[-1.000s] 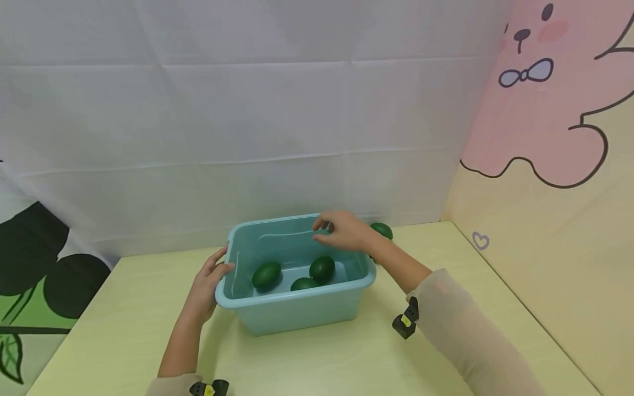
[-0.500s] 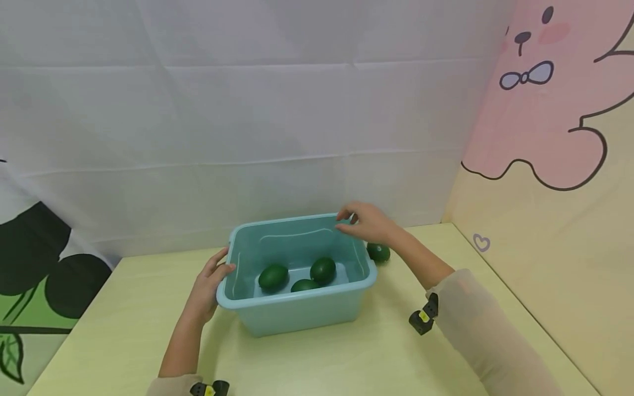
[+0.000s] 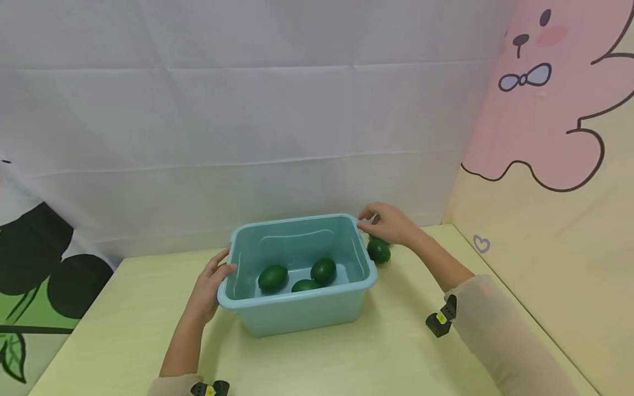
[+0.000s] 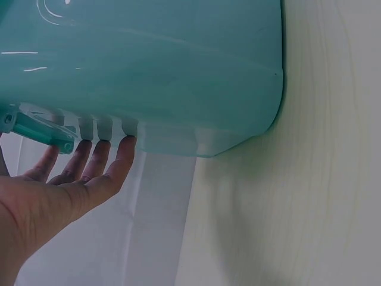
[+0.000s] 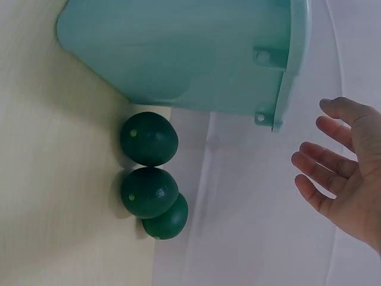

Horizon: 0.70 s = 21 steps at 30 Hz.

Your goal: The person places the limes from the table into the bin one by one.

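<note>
Fruit [image 5: 149,192], rounded and dark green, lay in two lots. Three pieces [image 3: 273,278] sat in the light blue bin [image 3: 297,311], one towards the left and two close together towards the right, the nearest half hidden by the front wall. Three more rested outside on the table [image 3: 317,360], just beyond the bin's right end; the right wrist view showed one beside its base and another partly behind the middle one. Whether the first touched the bin could not be told.

The right hand [image 3: 391,223] hung above that outer lot, near the bin's far right corner but apart from it, its fingers loosely bent and parted, holding nothing. The left hand [image 3: 208,283] held the bin's left end, thumb at the rim, fingertips against the outer wall near a handle [image 4: 38,128].

The step in hand looked like the reach for the next outside piece, with half the visible fruit inside. That would call for lowering the right hand past the rim and closing round one piece without rolling its neighbours, while the left kept the bin steady.

Behind hung a pale cloth [image 3: 247,110].
</note>
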Available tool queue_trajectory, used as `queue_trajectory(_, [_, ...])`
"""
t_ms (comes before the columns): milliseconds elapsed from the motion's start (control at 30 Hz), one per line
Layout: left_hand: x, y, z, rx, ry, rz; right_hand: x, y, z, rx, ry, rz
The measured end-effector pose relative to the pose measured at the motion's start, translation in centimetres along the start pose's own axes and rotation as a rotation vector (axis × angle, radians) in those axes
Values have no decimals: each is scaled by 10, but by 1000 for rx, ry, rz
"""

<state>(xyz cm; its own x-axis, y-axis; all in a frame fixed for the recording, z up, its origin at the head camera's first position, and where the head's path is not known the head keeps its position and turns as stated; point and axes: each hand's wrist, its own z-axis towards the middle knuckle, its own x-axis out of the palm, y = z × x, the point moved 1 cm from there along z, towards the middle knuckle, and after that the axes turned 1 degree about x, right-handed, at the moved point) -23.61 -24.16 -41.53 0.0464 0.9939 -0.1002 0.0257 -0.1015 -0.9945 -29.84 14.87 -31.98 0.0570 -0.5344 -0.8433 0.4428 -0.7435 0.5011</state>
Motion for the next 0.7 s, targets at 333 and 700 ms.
queue_trajectory(333, [-1, 1, 2, 0, -1, -5, 2, -27, -5, 23, -26, 7])
queue_trajectory(700, [-3, 0, 4, 5, 10, 3, 21, -60, -14, 96, -34, 29])
